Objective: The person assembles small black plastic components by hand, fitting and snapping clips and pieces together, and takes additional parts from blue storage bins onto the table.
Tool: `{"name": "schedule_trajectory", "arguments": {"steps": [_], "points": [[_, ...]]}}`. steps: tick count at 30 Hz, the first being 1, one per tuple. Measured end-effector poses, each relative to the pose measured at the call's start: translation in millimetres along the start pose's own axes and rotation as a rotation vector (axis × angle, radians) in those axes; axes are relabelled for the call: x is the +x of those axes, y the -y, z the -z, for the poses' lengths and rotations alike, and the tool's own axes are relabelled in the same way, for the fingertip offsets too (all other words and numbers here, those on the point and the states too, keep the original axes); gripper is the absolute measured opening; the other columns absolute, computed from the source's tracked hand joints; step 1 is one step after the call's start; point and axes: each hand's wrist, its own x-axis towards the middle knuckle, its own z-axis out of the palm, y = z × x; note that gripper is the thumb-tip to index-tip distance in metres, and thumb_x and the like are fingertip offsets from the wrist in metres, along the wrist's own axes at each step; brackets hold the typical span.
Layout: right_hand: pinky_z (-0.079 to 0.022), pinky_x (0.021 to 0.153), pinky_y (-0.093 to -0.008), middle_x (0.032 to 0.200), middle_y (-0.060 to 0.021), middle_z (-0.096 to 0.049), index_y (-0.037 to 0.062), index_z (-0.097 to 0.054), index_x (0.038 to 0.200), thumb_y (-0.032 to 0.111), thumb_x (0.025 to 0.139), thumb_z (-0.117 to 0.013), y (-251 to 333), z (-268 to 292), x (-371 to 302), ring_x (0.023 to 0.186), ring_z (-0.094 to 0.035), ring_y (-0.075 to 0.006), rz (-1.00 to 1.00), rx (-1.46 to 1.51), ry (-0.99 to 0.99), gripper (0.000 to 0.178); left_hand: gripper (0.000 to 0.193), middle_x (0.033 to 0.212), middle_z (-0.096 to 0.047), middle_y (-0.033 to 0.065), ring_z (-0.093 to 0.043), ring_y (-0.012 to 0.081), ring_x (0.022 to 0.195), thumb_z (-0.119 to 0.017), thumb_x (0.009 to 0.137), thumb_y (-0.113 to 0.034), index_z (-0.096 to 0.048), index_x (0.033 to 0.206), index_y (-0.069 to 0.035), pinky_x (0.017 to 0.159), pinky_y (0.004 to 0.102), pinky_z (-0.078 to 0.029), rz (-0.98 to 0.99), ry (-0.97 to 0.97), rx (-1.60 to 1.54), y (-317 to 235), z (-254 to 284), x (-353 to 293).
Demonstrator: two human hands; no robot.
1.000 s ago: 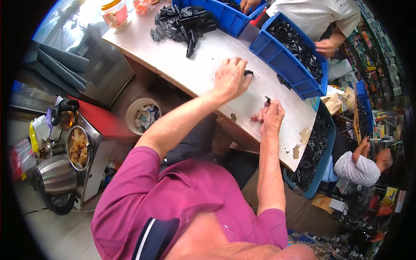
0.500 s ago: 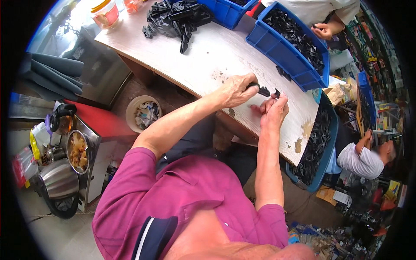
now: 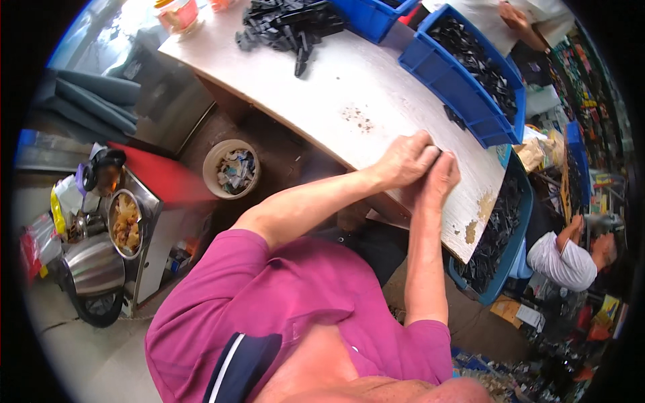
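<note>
My left hand [image 3: 406, 161] and my right hand [image 3: 440, 180] are pressed together above the near edge of the pale worn table [image 3: 316, 101]. Both are closed, with their fingers curled inward. A bit of a black plastic part [image 3: 439, 154] shows between the fingertips, and the hands cover the rest of it. Whether its two pieces are joined cannot be seen. A pile of black plastic parts [image 3: 285, 30] lies at the table's far left. Near the right side, a blue bin [image 3: 460, 101] holds many small black pieces.
Another blue bin [image 3: 366, 20] stands at the far edge. A teal tub [image 3: 524, 195] of black parts sits beyond the table's right end. Below on the left are a bucket of scraps [image 3: 209, 168] and a red-topped cabinet [image 3: 164, 174]. Co-workers are at the far side and right.
My hands have come together, so the black part in my left hand and the small black piece in my right are now mostly hidden. The whole view has shifted slightly.
</note>
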Motion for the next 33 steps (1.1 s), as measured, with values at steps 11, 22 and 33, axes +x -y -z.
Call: {"name": "schedule_trajectory", "arguments": {"steps": [11,22,33], "points": [[-0.053,0.056,-0.0338,0.056,0.0006,-0.036,0.0052,-0.050,0.076,0.027,0.096,-0.046,36,-13,-13,0.049,-0.040,-0.0114,-0.371,0.099,0.047,0.030,0.035,0.096,-0.067,0.0175,-0.066,0.0325,0.090,-0.071,0.087,-0.032,-0.062,0.103,-0.002,0.080,0.0422,-0.052,-0.112,-0.215,0.366,-1,67,-6],[-0.058,0.059,-0.0538,0.050,-0.0053,-0.029,-0.0002,-0.045,0.084,0.034,0.094,-0.046,39,70,53,0.045,-0.041,-0.0215,-0.475,0.196,-0.521,0.036,0.022,0.098,-0.067,0.0094,-0.062,0.0328,0.097,-0.069,0.081,-0.022,-0.066,0.098,-0.009,0.082,0.0443,-0.051,0.033,-0.401,1.196,50,220,40],[-0.060,0.059,-0.0524,0.056,-0.0065,-0.038,0.0015,-0.057,0.098,0.026,0.084,-0.070,35,100,77,0.046,-0.047,-0.0208,-0.433,0.050,-0.569,0.031,0.023,0.103,-0.068,0.0084,-0.060,0.0292,0.100,-0.066,0.088,-0.023,-0.069,0.105,-0.009,0.085,0.0393,-0.051,-0.224,-0.046,1.125,32,193,33]]}}
